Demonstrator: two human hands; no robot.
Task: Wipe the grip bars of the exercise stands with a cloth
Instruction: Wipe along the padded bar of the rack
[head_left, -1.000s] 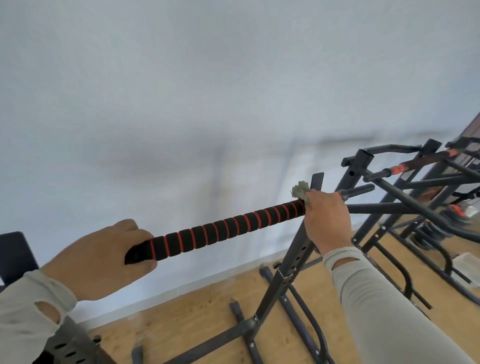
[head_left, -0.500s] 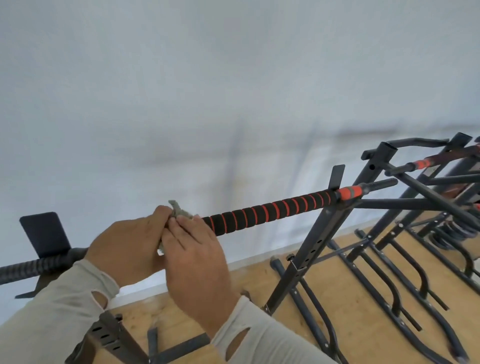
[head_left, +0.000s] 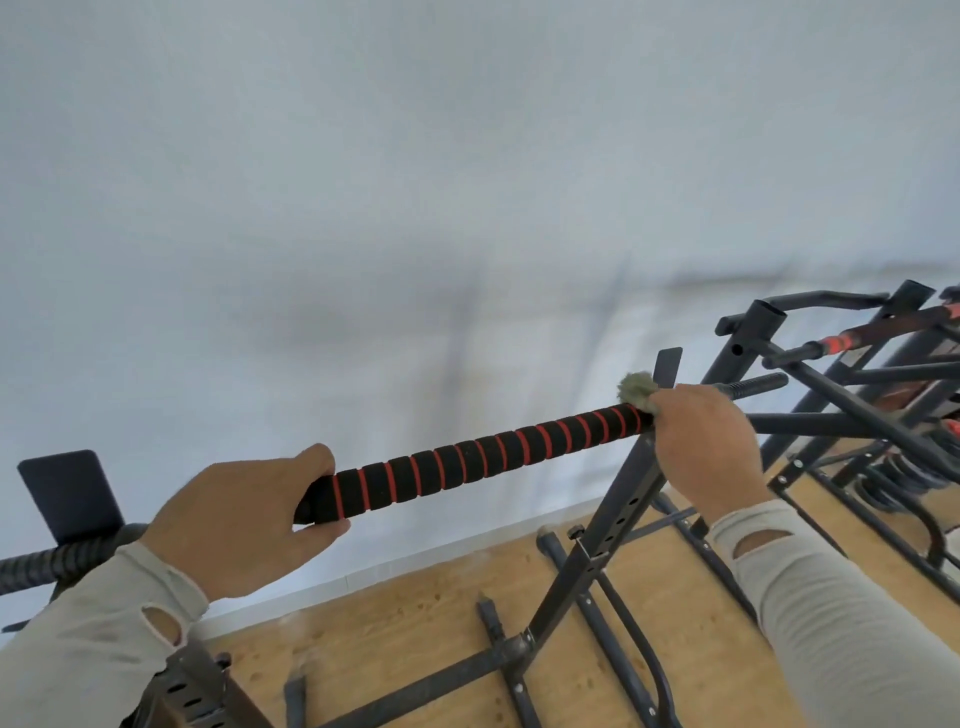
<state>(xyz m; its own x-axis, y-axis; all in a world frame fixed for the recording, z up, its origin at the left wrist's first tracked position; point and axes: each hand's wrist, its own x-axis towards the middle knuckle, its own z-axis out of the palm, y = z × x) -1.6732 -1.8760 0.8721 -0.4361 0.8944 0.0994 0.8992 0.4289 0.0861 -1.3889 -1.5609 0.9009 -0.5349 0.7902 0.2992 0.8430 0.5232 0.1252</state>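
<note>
The left hand (head_left: 244, 512) is gripping the near end of the black-and-red foam grip bar (head_left: 478, 457), while the right hand (head_left: 709, 447) is clutching a grey-green cloth (head_left: 638, 391) around its far end, where wrapping it fully and pulling with steady pressure should be cleaning best.

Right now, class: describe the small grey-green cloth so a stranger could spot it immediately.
Start at the long black foam grip bar with red rings running across the white wall. Follow it to its far end, where the right hand wraps around it. The fuzzy grey-green cloth pokes out above the fingers, the only soft thing among dark metal frames.
</note>
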